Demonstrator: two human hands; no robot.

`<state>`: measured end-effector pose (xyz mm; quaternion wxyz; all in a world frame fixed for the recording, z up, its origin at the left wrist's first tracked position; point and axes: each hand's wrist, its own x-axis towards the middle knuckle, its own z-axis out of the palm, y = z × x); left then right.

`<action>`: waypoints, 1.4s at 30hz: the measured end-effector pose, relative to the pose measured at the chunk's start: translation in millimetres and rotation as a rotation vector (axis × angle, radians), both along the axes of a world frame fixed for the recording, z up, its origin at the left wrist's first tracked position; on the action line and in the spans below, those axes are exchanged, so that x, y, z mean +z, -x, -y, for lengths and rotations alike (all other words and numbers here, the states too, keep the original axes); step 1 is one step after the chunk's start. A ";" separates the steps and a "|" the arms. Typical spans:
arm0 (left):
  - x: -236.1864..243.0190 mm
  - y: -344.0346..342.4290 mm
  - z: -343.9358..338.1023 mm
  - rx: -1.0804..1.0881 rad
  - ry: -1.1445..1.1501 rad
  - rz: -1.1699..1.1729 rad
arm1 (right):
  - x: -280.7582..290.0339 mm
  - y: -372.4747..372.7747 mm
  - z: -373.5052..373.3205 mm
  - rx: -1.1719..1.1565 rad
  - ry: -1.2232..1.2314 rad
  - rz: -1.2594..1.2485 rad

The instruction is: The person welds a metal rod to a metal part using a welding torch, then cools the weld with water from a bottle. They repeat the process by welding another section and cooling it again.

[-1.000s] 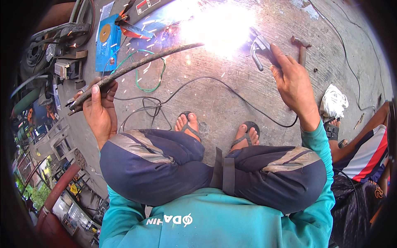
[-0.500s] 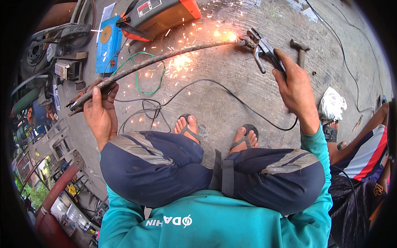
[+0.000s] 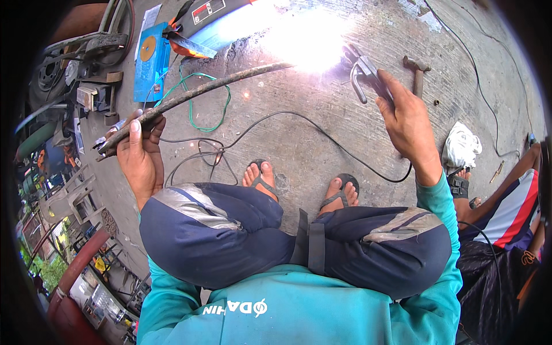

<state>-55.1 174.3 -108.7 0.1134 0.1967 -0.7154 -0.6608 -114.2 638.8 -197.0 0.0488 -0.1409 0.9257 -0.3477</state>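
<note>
My left hand [image 3: 144,155] grips the near end of a long, rusty metal bar [image 3: 195,92], which slants up to the right. Its far end disappears in a bright white-violet welding glare [image 3: 305,40]. My right hand [image 3: 408,126] is closed on a grey electrode holder [image 3: 363,72], whose jaws point into the glare, so what they clamp is hidden. An orange, grey and black machine [image 3: 213,17] lies behind the bar, partly washed out by light, beside a flat blue object [image 3: 146,75] with a tan disc.
A hammer [image 3: 418,80], white cloth [image 3: 460,146] and black cable [image 3: 328,138] lie on concrete [image 3: 287,144]; a green wire loop [image 3: 207,127] lies under the bar. Metal parts and a wheel [image 3: 54,77] crowd the left. Another person's bare leg and striped shorts [image 3: 512,210] are at right.
The glare, bright a second ago, dropped to orange sparks half a second ago and is bright again. Both hands keep their grips, almost in the same places.
</note>
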 end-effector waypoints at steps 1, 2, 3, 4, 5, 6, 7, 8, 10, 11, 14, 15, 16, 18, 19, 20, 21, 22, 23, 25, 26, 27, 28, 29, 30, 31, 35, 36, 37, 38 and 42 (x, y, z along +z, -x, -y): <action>0.4 -0.2 0.2 -0.003 -0.003 0.003 | -0.3 0.3 0.2 0.005 0.028 -0.018; 0.5 -0.3 0.4 -0.004 -0.003 0.005 | 0.1 0.4 -0.6 -0.003 0.035 0.015; 0.6 -0.4 0.6 -0.005 -0.003 0.007 | -0.2 0.2 -0.4 -0.016 0.038 0.025; 0.6 -0.4 0.8 -0.006 -0.003 0.009 | -0.5 -0.1 -0.6 -0.030 0.041 0.029; 0.3 -0.3 1.0 -0.008 -0.002 0.003 | -1.0 -0.2 -0.8 -0.036 0.051 0.014; -0.1 -0.2 1.1 -0.010 0.000 -0.004 | -1.7 -0.2 -1.2 -0.038 0.043 0.020; -0.5 -0.1 1.3 -0.012 0.002 -0.010 | -2.7 0.0 -1.5 -0.032 0.041 0.007; -0.7 -0.7 1.2 0.000 0.007 0.000 | -3.8 0.3 -2.1 -0.019 0.046 -0.019; -0.8 -0.1 1.9 -0.003 -0.002 0.000 | -5.4 1.1 -4.6 -0.015 0.031 0.031; -0.6 0.0 2.3 -0.004 -0.006 0.000 | -6.1 1.7 -5.7 -0.010 0.029 0.046; -0.1 -0.1 2.6 -0.010 -0.005 0.004 | -7.6 3.6 -6.7 -0.016 -0.005 0.079; -0.4 -0.1 2.4 -0.004 -0.003 -0.006 | -7.4 3.1 -6.4 -0.016 0.017 0.067; -1.0 -0.3 2.0 0.002 -0.002 -0.015 | -7.0 2.3 -5.9 -0.036 0.025 0.080; -1.4 -0.5 1.8 0.011 -0.004 -0.022 | -6.0 1.8 -5.0 -0.053 0.034 0.091; -1.2 -0.7 1.9 0.014 -0.007 -0.020 | -5.5 1.8 -4.6 -0.051 0.035 0.089; -1.2 -0.8 1.9 0.012 -0.016 -0.028 | -5.2 1.9 -4.4 -0.042 0.042 0.065; -0.7 -0.7 2.3 -0.001 -0.009 -0.012 | -5.4 2.1 -3.9 -0.041 0.044 0.073; 0.0 -0.3 2.8 -0.019 -0.006 -0.007 | -5.9 2.4 -3.3 -0.034 0.054 0.060; 0.4 -0.2 2.9 -0.038 -0.003 -0.002 | -6.3 2.5 -3.1 -0.029 0.066 0.045; 0.1 -0.8 1.8 -0.020 0.002 -0.011 | -7.2 2.0 -3.3 -0.030 0.055 0.053; 0.0 -0.9 1.1 -0.004 0.007 -0.018 | -7.7 1.9 -3.5 -0.026 0.057 0.043; 0.1 -0.7 0.6 -0.004 0.002 -0.014 | -8.1 1.9 -3.7 -0.030 0.036 0.049; 0.2 -0.3 0.1 0.004 -0.001 -0.013 | -8.4 2.1 -3.9 -0.030 0.021 0.042; 0.3 0.1 -0.4 0.017 -0.003 -0.016 | -8.6 2.2 -4.1 -0.028 0.005 0.028; -0.1 0.3 -1.2 0.016 -0.006 -0.037 | -8.7 2.4 -4.2 -0.023 -0.004 0.028; 0.3 0.7 -1.3 0.013 -0.006 -0.022 | -8.7 2.7 -4.2 -0.014 -0.004 0.050; 1.2 1.2 -1.4 0.023 0.012 -0.008 | -7.8 1.5 -1.7 -0.016 0.019 0.027; 1.6 1.8 -0.8 0.017 0.010 -0.004 | -7.4 1.4 -1.3 -0.017 0.004 0.027; 1.6 1.7 -0.7 0.003 0.003 -0.007 | -6.6 1.5 -1.5 0.003 0.044 0.049; 1.5 1.5 -0.6 0.005 -0.001 -0.007 | -6.4 1.3 -0.7 -0.002 0.025 0.050; 0.8 1.3 0.4 0.002 -0.007 -0.010 | -4.4 0.3 0.3 -0.014 -0.010 0.057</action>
